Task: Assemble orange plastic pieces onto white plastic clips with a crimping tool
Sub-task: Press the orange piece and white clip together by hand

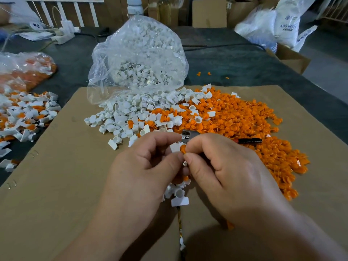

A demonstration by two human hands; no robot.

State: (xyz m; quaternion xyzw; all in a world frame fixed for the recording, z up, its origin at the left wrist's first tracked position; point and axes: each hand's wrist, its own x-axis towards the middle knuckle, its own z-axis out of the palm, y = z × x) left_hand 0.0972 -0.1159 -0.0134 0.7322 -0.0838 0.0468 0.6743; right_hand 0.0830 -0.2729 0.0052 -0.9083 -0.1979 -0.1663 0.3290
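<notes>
Over the cardboard (66, 166), left grip (139, 166) pinches white clip (174, 147), right grip (226, 166) pinches orange piece (183, 149) against it.

A dark grey table top (235, 61) spans the middle of the frame. A white slatted wooden railing (62, 12) stands at upper left, brown cardboard boxes (209, 14) line the top centre, and white printed plastic sacks (286, 23) slump at upper right.

Cardboard sheet (56, 185) on dark table (244, 63), white power strip (63, 39), printed sacks (288, 21) behind
</notes>
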